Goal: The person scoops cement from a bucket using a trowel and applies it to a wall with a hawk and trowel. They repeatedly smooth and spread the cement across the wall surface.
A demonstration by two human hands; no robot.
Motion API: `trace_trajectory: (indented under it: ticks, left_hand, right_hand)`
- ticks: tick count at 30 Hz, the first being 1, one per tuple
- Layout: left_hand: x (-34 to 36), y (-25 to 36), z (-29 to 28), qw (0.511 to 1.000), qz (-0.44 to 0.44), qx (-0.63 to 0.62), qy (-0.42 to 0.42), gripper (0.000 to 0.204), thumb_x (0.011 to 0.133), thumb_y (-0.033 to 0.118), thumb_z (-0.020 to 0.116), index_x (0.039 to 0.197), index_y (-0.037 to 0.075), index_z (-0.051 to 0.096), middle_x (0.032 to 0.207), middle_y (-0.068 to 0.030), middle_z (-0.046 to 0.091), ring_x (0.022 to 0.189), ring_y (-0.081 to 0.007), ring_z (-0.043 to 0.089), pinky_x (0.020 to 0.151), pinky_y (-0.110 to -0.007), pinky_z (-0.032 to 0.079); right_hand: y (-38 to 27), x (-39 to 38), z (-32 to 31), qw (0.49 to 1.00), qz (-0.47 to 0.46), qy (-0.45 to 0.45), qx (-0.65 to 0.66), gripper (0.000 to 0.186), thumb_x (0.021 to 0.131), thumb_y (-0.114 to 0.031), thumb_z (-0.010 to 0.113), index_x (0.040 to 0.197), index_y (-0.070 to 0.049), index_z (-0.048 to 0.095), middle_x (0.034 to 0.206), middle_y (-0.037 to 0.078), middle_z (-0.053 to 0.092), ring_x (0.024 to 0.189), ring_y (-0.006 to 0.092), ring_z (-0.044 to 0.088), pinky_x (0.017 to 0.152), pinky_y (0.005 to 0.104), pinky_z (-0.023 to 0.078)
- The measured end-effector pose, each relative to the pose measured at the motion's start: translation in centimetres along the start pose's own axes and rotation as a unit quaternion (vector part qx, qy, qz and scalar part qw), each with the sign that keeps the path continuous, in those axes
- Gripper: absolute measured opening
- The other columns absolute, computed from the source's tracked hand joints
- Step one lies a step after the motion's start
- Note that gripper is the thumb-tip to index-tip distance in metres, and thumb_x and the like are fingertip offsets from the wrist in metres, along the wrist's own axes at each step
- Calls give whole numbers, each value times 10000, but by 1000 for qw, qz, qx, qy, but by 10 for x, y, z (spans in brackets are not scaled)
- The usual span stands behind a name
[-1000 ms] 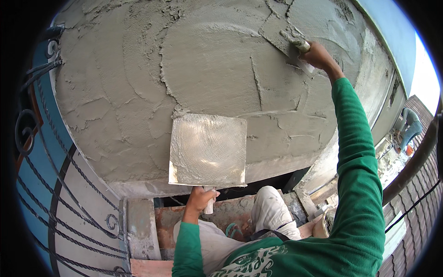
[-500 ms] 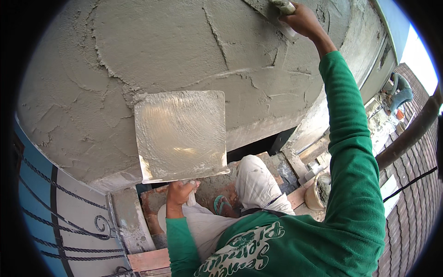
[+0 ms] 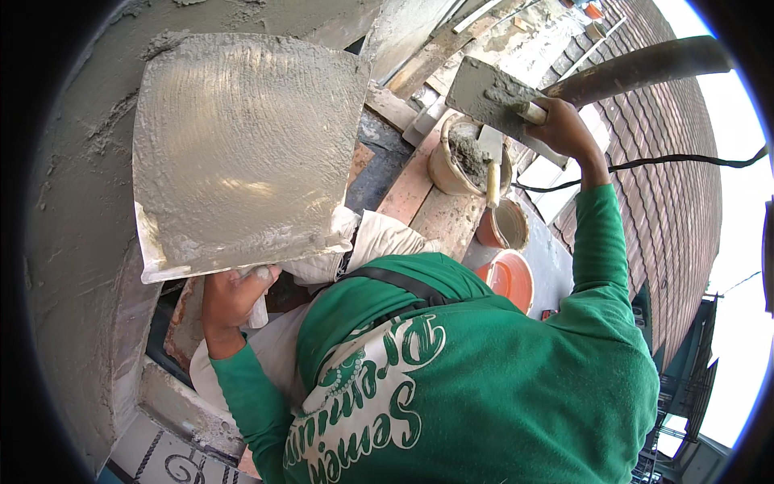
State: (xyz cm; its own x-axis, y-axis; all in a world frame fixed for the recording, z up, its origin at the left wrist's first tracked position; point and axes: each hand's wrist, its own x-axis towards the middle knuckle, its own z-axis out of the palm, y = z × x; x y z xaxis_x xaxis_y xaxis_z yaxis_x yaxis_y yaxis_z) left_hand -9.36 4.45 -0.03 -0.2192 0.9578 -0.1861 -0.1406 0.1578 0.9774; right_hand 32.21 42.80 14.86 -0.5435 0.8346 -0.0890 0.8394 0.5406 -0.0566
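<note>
Board [image 3: 250,153] above left hand [image 3: 236,300], its handle [image 3: 259,313] seemingly clutched (mostly hidden), trowel [image 3: 484,93] gripped in right hand [image 3: 567,131]

- Top [image 3: 516,387]: green, long-sleeved, soft-looking cloth, filling the lower middle of the frame.
- Print [image 3: 367,399]: large pale script lettering, partly outlined, slanting across the top left of lower centre.
- Right sleeve [image 3: 598,242]: plain green, lightly creased, close-fitting toward the cuff, at the right of the frame.
- Left sleeve [image 3: 250,395]: the same plain green, wrinkled, at the lower left.
- Strap [image 3: 391,278]: flat, black, crossing the top near the centre.
- Trousers [image 3: 395,232]: off-white, creased, a narrow dark line across the cloth near the centre.
- Left hand [image 3: 232,302], right hand [image 3: 567,129]: both bare.
</note>
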Motion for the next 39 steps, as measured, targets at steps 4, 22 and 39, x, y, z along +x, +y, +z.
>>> trace_trajectory:
  ticks: [4,22,39]
  left_hand:
    - [50,-4,34,998,-29,-34,-45,520,825,-26,728,1317,-64,562,1222,-135,656,1108,-220,637,989,-370,492]
    - [70,22,65,993,-86,-32,75,268,778,-29,675,1042,-42,628,825,-89,620,630,-164,574,580,-306,469]
    - [157,-25,140,997,-34,5,-69,497,797,17,672,1276,-47,555,1015,-75,670,814,-144,641,738,-297,535]
  right_hand:
    - [27,-47,35,977,195,-43,74,369,869,-321,764,1048,0,727,865,214,734,796,352,717,770,448,542]
    - [-55,-55,312,953,102,-222,180,590,929,-410,673,1248,53,492,1045,287,701,1016,468,689,881,540,539]
    - [106,-23,236,960,255,-114,27,559,882,-438,627,1084,80,677,1105,314,693,1073,452,668,969,507,519]
